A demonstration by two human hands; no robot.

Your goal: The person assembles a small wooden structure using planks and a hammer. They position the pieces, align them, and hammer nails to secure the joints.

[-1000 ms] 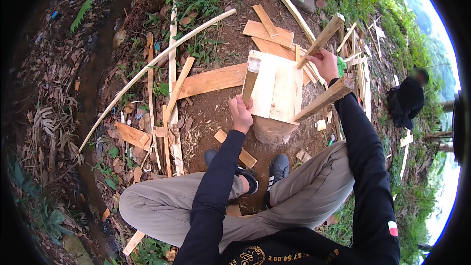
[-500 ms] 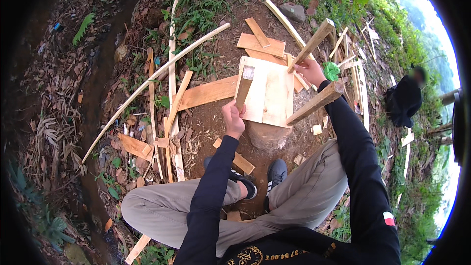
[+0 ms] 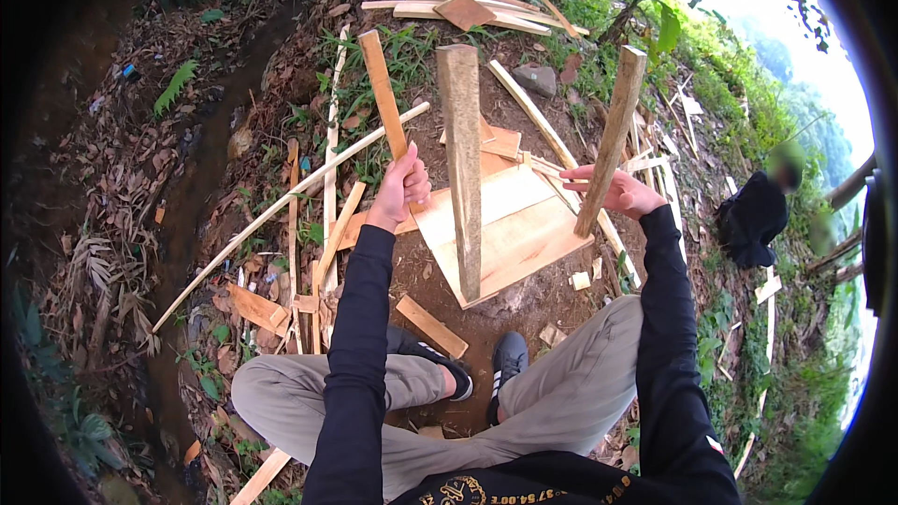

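A pale wooden stool, or a small table, is upside down before me, its board (image 3: 524,234) underneath and its legs pointing up. My left hand (image 3: 400,189) is closed around the orange-brown left leg (image 3: 382,84) near the board's left corner. Nearest me rises a thick middle leg (image 3: 460,150). At the far right my right hand (image 3: 622,192) is held with fingers stretched out behind the right leg (image 3: 613,131), which hides part of them. Whether those fingers touch the leg is hard to tell.
Loose planks and offcuts (image 3: 430,325) lie on the soil around my feet. Long strips (image 3: 290,192) run along the left, beside leaf litter and a muddy channel. More boards (image 3: 468,11) are stacked at the back. A person in dark clothes (image 3: 753,215) sits at the right.
The stool has turned and come lower and nearer, so its legs stand in new places. My left hand has risen to the left; my right hand has moved slightly down and right, fingers stretched out.
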